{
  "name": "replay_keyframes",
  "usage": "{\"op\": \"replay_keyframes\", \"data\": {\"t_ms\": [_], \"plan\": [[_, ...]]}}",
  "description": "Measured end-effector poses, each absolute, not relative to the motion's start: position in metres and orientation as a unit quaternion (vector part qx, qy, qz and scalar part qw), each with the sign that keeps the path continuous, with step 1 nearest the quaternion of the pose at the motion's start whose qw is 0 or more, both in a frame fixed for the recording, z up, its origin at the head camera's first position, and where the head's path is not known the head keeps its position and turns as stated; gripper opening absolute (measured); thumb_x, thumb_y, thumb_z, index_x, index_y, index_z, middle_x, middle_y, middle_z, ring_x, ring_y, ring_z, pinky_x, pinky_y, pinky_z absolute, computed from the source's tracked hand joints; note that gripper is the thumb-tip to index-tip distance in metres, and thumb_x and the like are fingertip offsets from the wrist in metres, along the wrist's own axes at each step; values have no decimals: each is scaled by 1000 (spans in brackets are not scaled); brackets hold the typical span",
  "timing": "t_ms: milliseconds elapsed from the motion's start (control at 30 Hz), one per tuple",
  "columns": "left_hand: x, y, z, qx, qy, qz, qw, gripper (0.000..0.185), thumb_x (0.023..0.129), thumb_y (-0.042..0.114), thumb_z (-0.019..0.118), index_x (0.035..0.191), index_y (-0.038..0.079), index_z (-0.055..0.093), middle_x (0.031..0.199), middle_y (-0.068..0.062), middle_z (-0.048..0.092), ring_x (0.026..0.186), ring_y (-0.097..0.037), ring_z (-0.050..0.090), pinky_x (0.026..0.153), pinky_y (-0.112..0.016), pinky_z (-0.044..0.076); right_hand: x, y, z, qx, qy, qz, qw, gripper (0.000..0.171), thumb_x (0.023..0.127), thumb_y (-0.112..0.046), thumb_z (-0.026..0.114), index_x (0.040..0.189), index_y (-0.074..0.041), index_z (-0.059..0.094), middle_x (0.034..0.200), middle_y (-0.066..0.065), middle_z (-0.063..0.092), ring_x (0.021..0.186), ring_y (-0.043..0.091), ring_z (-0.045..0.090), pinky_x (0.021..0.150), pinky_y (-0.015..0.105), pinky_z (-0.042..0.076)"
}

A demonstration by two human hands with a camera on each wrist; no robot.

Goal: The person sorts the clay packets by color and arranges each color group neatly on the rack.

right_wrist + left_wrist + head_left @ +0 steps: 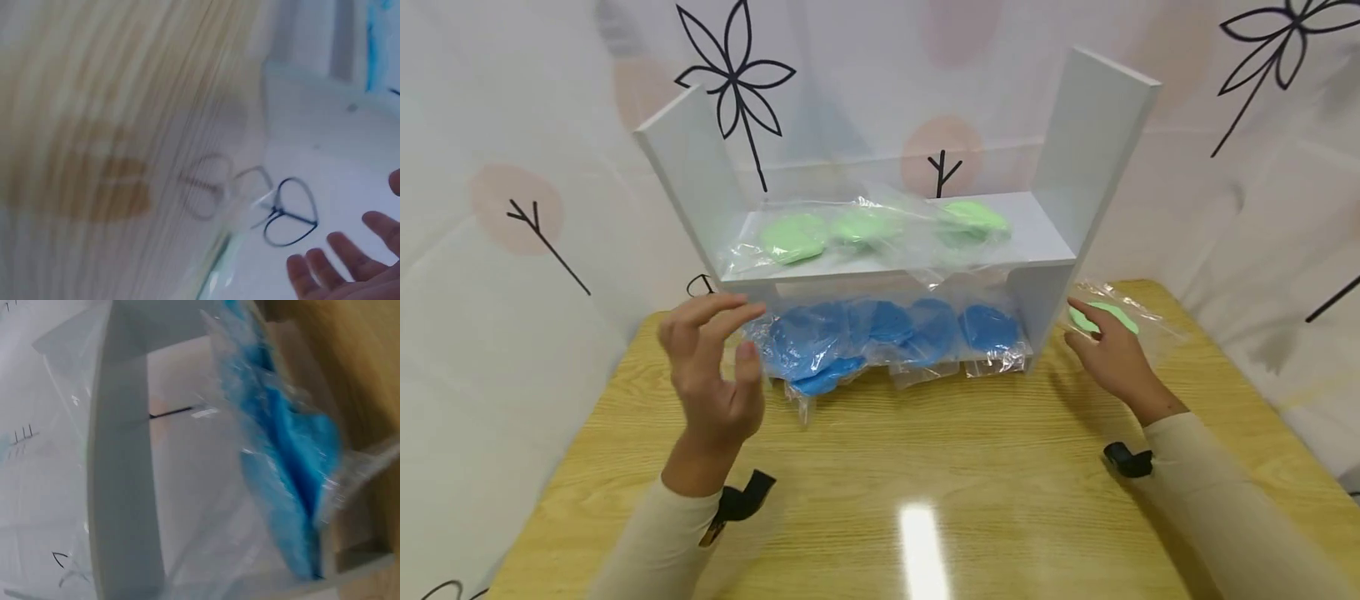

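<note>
My left hand [715,367] is raised in front of the lower left side of a white two-level shelf [1093,142], fingers loosely bent, holding nothing. Just behind it, several flat blue pieces in clear plastic bags [932,333] fill the lower level; one bag hangs over the front edge. My right hand [1108,354] reaches beside the shelf's right panel, over a clear bag with a flat light green piece [1111,317] on the table. In the right wrist view its fingers [350,253] are spread with nothing between them. Whether a fingertip touches the bag, I cannot tell.
On the upper level lie bagged light green pieces [793,237]. The shelf stands at the back of a wooden table [865,483], before a white cloth [865,100] with printed flowers. Tall side panels rise at both shelf ends.
</note>
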State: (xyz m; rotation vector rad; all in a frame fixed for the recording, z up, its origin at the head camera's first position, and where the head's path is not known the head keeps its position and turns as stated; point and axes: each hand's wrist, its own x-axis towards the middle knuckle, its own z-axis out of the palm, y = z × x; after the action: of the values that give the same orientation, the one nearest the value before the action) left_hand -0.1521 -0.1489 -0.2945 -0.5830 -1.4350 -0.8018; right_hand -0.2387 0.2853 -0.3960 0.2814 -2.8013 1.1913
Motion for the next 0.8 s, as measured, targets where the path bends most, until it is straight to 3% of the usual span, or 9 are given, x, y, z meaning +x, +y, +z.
{"op": "replay_keyframes", "data": {"t_ms": [133,267,400,567,633,800], "plan": [[-140,-178,-320,-179,-627,-362,666,34,90,20,48,96,-9,65,104,-25,59,105,-33,49,96,-35,29,-264,301,-402,112,-950,292,19,65,104,-30,48,156,1,25,153,40,27,136,63,24,105,75,27],[-139,-200,-341,-126,-668,-398,616,38,89,13,44,114,-13,55,120,-29,52,119,-30,45,102,-36,29,-281,315,-409,110,-969,218,-34,72,104,-38,46,157,3,19,153,44,17,137,67,14,103,80,21],[-145,-216,-361,-72,-717,-477,503,46,95,9,38,138,-5,43,142,-19,44,135,-24,38,111,-35,24,-289,329,-414,107,-976,177,-68,80,103,-46,48,156,4,15,152,47,9,139,67,7,104,82,16],[-155,-233,-382,16,-733,-588,342,50,107,28,26,154,12,30,155,-8,34,147,-25,29,123,-43,20,-296,341,-421,116,-977,141,-105,90,101,-58,44,159,0,7,154,47,-1,134,74,2,102,85,13],[-157,-238,-390,42,-725,-627,282,53,108,37,20,157,17,26,159,-9,30,150,-27,27,125,-47,18,-297,343,-423,123,-976,137,-118,90,101,-59,41,159,-1,5,153,48,1,132,75,4,100,85,15],[-163,-242,-406,68,-716,-674,170,59,107,50,9,161,28,13,166,-9,19,154,-28,20,127,-43,13,-291,344,-421,128,-977,127,-113,89,101,-59,42,159,0,10,151,45,15,128,74,16,96,84,26]]}}
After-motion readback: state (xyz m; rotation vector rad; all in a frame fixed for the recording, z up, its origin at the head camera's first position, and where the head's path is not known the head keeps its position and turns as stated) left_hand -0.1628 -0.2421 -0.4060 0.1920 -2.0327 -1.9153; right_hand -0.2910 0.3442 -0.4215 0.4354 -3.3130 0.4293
